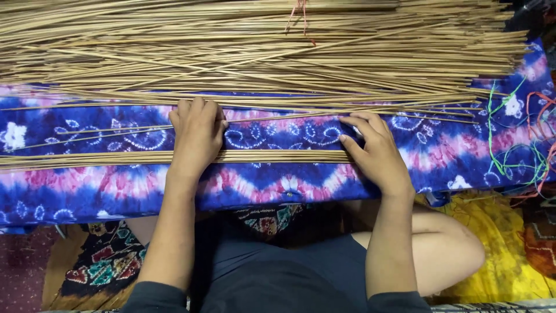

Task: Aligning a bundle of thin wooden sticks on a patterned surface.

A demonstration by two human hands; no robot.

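A great heap of thin, pale tan sticks (260,52) covers the far side of the bench, lying lengthwise from the left edge almost to the right one, loosely fanned and crossing one another. Under it the tie-dyed cloth (440,156), blue, pink and white, drapes over the bench's near edge. Closer in, a narrow flat row of sticks (87,157) runs from the left edge toward the middle, straight, even in colour and packed side by side. The left hand (197,136) lies palm-down across this row, fingers together and pressing on it. The right hand (373,152) rests at the row's right end, fingers bent, tips touching the stick ends; neither hand grips anything. Near the right edge lie tangled green and orange threads (521,150).
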